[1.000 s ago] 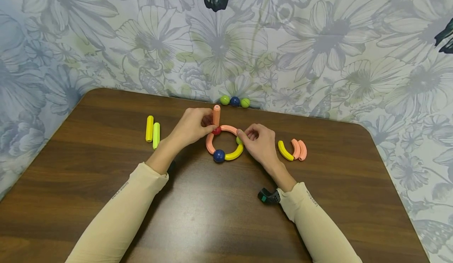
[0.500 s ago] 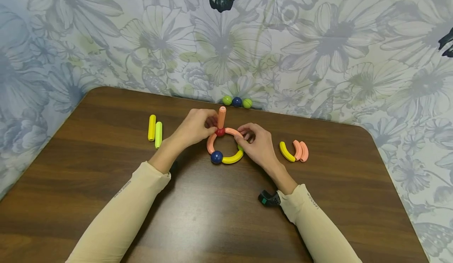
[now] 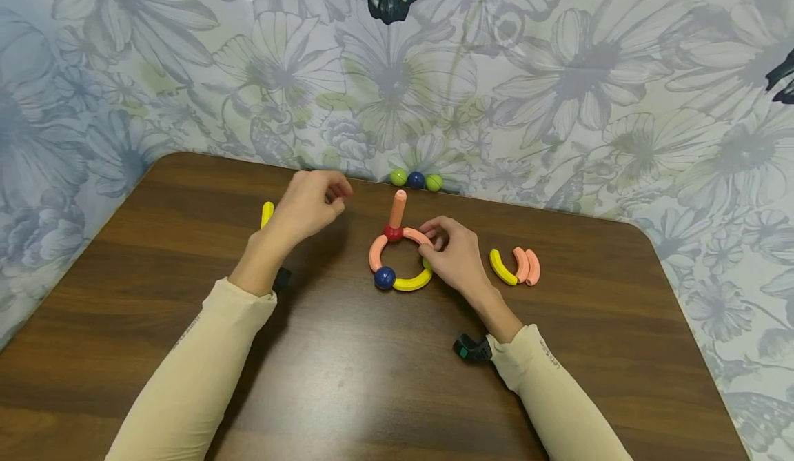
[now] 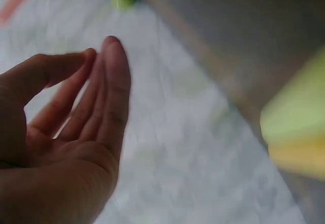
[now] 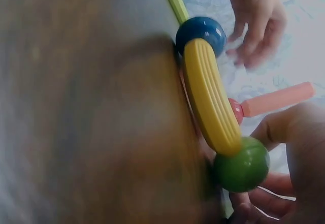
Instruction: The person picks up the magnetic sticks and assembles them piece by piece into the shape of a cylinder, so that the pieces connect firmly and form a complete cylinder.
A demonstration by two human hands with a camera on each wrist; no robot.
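Note:
A ring of curved toy rods and balls lies on the table. It joins a yellow curved rod (image 3: 414, 282), a blue ball (image 3: 384, 278), a red ball (image 3: 393, 233), a green ball (image 5: 241, 164) and two pink curved rods. From the red ball a straight pink rod (image 3: 398, 210) stands up, slightly tilted. My right hand (image 3: 455, 254) pinches the ring's right pink curved rod (image 3: 415, 236) beside the green ball, which it partly hides in the head view. Left of the ring, my left hand (image 3: 307, 206) hovers with loosely bent fingers, holding nothing.
A straight yellow rod (image 3: 267, 213) and a light green rod (image 4: 299, 102) lie at the left, partly behind my left arm. A yellow curved rod (image 3: 501, 268) and two pink ones (image 3: 522, 265) lie right. Green and blue balls (image 3: 416, 180) line the back edge by the wall.
My left hand has let go near the red ball and moved left, away from the ring. The ring has shifted slightly right; my right hand stays at it.

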